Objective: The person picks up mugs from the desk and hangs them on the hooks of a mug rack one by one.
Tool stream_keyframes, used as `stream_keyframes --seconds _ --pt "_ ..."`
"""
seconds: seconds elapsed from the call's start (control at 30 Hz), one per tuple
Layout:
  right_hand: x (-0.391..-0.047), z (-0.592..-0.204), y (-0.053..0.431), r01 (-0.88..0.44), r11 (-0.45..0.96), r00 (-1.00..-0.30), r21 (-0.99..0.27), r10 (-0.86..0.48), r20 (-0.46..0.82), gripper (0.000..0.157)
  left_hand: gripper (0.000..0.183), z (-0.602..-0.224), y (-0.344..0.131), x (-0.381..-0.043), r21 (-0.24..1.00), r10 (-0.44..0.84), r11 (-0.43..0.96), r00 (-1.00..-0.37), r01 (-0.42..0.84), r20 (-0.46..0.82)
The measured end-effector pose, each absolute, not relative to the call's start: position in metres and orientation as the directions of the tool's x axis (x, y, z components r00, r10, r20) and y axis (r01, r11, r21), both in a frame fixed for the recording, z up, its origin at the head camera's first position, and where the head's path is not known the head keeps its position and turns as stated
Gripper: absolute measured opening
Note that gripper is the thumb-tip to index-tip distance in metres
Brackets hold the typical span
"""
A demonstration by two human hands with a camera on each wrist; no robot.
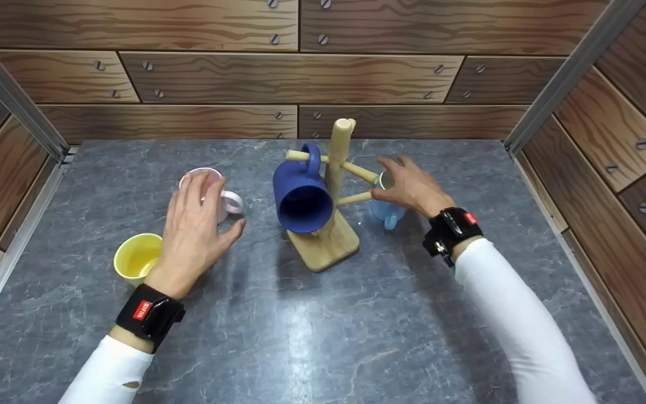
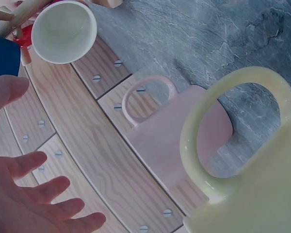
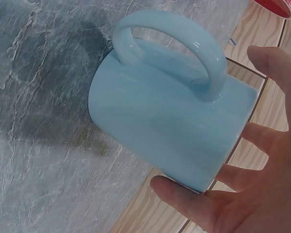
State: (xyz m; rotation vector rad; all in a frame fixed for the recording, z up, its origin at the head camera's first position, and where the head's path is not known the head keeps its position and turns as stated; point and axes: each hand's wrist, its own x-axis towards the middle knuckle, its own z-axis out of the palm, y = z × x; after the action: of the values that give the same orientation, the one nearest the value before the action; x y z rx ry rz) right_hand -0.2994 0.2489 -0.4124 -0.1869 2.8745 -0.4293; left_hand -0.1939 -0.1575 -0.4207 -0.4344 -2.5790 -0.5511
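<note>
White sleeves (image 1: 519,320) reached forward over a grey bench (image 1: 300,331). The left hand (image 1: 194,230) held nothing — fingers spread beside a pink mug (image 2: 160,145), with a yellow mug (image 1: 133,256) near its wrist. The right hand's (image 1: 413,188) fingers, parted, framed the rim of an upright light-blue mug (image 3: 165,116); contact was unclear. Between the hands, a dark-blue mug (image 1: 300,182) hung on a wooden rack (image 1: 335,174).

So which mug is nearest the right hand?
The glossy light-blue mug, by its fingers; the pink mug, yellow mug and hanging dark-blue mug are farther.
</note>
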Motion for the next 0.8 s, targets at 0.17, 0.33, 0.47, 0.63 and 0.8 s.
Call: stream_keyframes --seconds 0.17,0.33,0.47,0.63,0.8 --pt "-0.299 -0.412 0.249 -0.106 0.962 -0.962 -0.25 -0.163 -0.219 0.08 0.08 -0.421 -0.158 -0.194 0.296 0.209 0.869 -0.838 0.395 0.505" --pt "-0.3 -0.41 0.251 -0.121 0.961 -0.961 -0.249 -0.176 -0.212 0.073 0.08 -0.423 -0.158 -0.194 0.281 0.219 0.866 -0.82 0.413 0.529" --pt "-0.301 -0.409 0.254 -0.115 0.951 -0.963 -0.286 -0.178 -0.205 0.07 0.082 -0.425 -0.159 -0.195 0.265 0.227 0.862 -0.795 0.433 0.562" --pt "-0.297 -0.407 0.259 -0.109 0.947 -0.967 -0.301 -0.171 -0.189 0.068 0.082 -0.427 -0.16 -0.196 0.252 0.234 0.855 -0.772 0.452 0.592" --pt "-0.294 -0.405 0.263 -0.118 0.949 -0.972 -0.294 -0.171 -0.162 0.066 0.079 -0.428 -0.16 -0.196 0.257 0.233 0.856 -0.778 0.449 0.584"
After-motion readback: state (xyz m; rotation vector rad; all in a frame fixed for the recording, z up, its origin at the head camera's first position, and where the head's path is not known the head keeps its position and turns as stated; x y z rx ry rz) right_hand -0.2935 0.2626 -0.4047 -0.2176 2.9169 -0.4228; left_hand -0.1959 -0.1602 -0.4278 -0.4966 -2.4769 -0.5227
